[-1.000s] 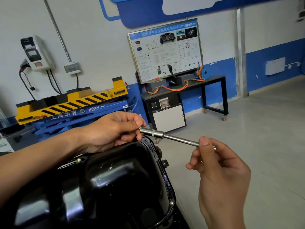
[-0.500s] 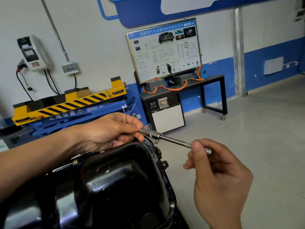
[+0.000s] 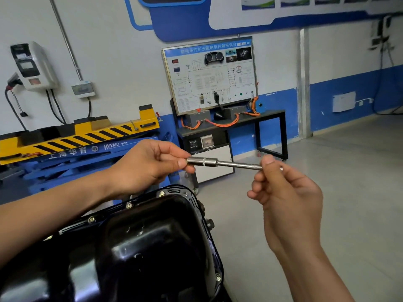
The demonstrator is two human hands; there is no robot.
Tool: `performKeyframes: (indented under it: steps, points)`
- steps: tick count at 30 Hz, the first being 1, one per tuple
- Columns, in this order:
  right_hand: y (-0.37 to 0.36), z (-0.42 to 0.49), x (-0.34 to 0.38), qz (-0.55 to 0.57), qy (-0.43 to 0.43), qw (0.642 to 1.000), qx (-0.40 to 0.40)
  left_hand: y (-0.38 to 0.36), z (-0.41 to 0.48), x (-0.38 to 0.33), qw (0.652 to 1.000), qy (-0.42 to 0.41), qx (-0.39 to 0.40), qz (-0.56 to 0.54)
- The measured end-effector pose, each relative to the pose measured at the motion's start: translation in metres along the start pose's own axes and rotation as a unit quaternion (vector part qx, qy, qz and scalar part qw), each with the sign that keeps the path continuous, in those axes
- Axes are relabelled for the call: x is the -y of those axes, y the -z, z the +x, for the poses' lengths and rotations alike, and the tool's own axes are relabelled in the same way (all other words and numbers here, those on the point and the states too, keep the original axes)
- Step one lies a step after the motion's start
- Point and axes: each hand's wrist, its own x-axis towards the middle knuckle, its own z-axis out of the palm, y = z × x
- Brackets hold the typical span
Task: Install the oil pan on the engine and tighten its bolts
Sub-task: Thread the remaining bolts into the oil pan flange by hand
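Black glossy oil pan (image 3: pixel 139 247) sitting just below hands, small silver flange bolts (image 3: pixel 161 194) already in holes. Left hand (image 3: pixel 148 166) and right hand (image 3: pixel 287 201) pinching opposite ends of chrome socket extension bar (image 3: pixel 224 164); final tightening probably still waiting.

Socket extension (image 3: pixel 226 164) above oil pan (image 3: pixel 152 240) — training board (image 3: pixel 210 75) behind

Bright, even light fills the room and shadows are soft. White glare patches sit on the glossy black oil pan (image 3: pixel 141 247), lower centre. Wide-angle distortion bends the wall pipe (image 3: pixel 65 38), upper left.
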Motion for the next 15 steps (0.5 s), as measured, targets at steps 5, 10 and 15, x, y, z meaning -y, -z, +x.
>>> performKeyframes:
  steps: [5, 10, 15]
  points:
    - [-0.008, -0.005, 0.013, -0.135, 0.143, 0.979, 0.056, -0.001, -0.002, -0.002, 0.977, -0.056, 0.054, 0.196]
    - [-0.018, -0.019, 0.011, -0.257, 0.240, 0.929, 0.119, 0.001, 0.004, 0.003, 0.904, -0.141, 0.121, 0.384]
    - [-0.023, -0.022, 0.003, -0.318, 0.279, 0.894, 0.151, 0.003, 0.014, 0.012, 0.865, -0.183, 0.160, 0.438]
